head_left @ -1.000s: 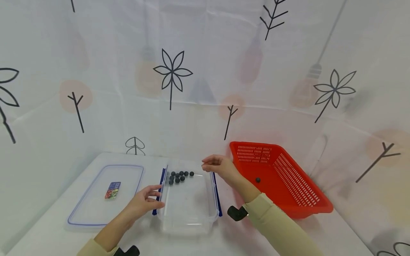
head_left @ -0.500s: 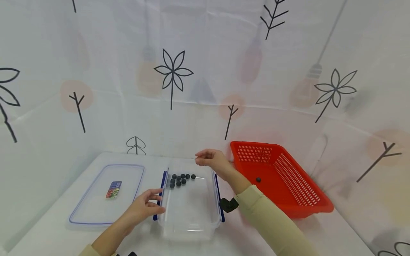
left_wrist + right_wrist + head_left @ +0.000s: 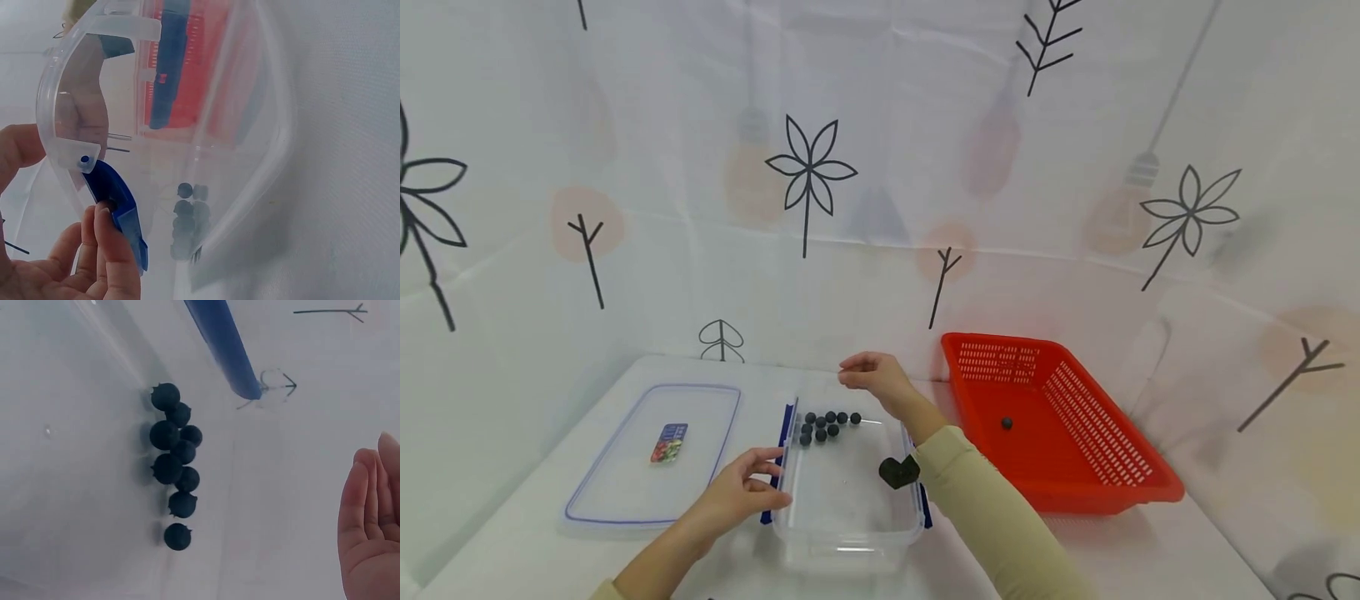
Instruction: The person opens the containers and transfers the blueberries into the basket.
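Observation:
My left hand (image 3: 737,493) grips the left side of a clear plastic box (image 3: 853,533), thumb at the rim. In the left wrist view, its fingertips press on a blue latch (image 3: 128,219) of that box. Several blueberries (image 3: 821,422) lie clustered on the box floor, toward the far left corner. My right hand (image 3: 878,379) hovers above the far end of the box, fingers loosely bent. Nothing shows between its fingers in the right wrist view, where the blueberries (image 3: 167,469) sit in a rough row beside the hand (image 3: 374,537).
A red slotted basket (image 3: 1075,500) stands at the right with one blueberry (image 3: 1007,423) in it. On the left lies a clear lid (image 3: 617,492) with a blue rim and a colored label (image 3: 669,443). A patterned cloth (image 3: 880,167) hangs behind the white table (image 3: 737,567).
My right hand has moved left, from beside the basket to over the far end of the box. The box has shifted slightly toward me, my left hand along with it.

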### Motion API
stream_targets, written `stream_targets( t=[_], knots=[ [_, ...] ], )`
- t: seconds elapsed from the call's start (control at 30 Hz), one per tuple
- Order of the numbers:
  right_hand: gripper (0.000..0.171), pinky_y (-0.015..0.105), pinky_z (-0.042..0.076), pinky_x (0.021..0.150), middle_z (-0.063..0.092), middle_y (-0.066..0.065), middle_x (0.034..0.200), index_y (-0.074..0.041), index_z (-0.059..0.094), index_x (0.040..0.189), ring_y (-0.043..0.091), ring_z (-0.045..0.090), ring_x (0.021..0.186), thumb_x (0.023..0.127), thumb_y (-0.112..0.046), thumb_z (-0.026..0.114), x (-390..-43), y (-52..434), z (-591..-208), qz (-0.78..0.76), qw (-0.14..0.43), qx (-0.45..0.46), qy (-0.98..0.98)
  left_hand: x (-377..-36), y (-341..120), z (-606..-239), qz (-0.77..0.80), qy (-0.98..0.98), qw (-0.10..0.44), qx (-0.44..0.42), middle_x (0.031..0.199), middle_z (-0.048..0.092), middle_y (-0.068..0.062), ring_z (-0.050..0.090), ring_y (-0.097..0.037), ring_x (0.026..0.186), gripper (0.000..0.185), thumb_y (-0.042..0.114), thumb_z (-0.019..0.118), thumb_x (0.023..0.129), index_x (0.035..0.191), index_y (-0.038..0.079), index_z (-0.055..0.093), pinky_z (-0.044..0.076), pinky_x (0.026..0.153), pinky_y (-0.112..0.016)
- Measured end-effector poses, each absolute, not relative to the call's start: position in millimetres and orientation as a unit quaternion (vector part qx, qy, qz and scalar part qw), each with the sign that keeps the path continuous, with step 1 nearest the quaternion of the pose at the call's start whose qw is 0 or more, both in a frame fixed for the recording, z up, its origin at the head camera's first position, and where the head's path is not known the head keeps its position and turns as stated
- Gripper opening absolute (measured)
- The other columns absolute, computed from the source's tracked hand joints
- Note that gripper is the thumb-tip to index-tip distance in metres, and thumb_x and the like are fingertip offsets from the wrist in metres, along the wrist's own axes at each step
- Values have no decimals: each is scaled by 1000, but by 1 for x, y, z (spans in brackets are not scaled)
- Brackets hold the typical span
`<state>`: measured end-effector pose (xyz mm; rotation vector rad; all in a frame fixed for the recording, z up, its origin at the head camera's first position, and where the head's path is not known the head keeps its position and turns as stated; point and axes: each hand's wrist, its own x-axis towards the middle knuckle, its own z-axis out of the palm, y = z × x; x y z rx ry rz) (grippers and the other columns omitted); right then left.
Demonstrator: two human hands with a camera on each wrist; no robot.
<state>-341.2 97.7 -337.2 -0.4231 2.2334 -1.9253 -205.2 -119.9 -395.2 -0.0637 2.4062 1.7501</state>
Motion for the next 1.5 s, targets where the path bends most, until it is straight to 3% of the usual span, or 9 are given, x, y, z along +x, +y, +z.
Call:
stream_targets(
  t=[0.27, 0.67, 0.87, 1.07, 1.5],
  knots=[
    [26, 39, 46, 88, 64, 11, 96, 8, 61, 108, 21, 62, 87, 83, 2, 66, -354, 87, -357, -632, 86, -103, 764, -205, -121, -396, 596, 798, 84, -13, 108, 54, -7, 57, -18, 83, 65, 11, 78, 72, 130, 7, 48, 48, 73, -37],
    [28, 35, 48, 84, 67, 8, 94, 3, 65, 108, 18, 64, 85, 81, -2, 70, -353, 85, -371, -560, 84, -19, 824, -204, -122, -395, 600, 796, 80, -11, 107, 54, -7, 57, -18, 83, 65, 11, 78, 72, 130, 7, 49, 48, 72, -36],
    [21, 34, 50, 74, 67, 5, 79, 2, 71, 95, 16, 61, 73, 74, 3, 73, -355, 92, -378, -427, 56, -42, 901, -204, -123, -397, 599, 797, 77, -4, 107, 54, -7, 57, -17, 83, 66, 11, 78, 72, 130, 6, 48, 48, 71, -36],
    [24, 34, 49, 73, 64, 5, 78, 0, 72, 91, 19, 57, 78, 69, 10, 75, -354, 89, -378, -314, 32, -42, 948, -208, -124, -402, 598, 798, 78, 6, 109, 54, -6, 57, -17, 84, 67, 13, 78, 72, 132, 7, 47, 48, 72, -36],
    [25, 34, 47, 77, 63, 4, 81, -6, 73, 89, 19, 56, 80, 69, 9, 75, -360, 83, -386, -261, 97, -80, 957, -206, -124, -399, 602, 794, 79, 6, 108, 54, -6, 56, -17, 83, 67, 13, 79, 72, 131, 7, 48, 48, 71, -35]
  ],
)
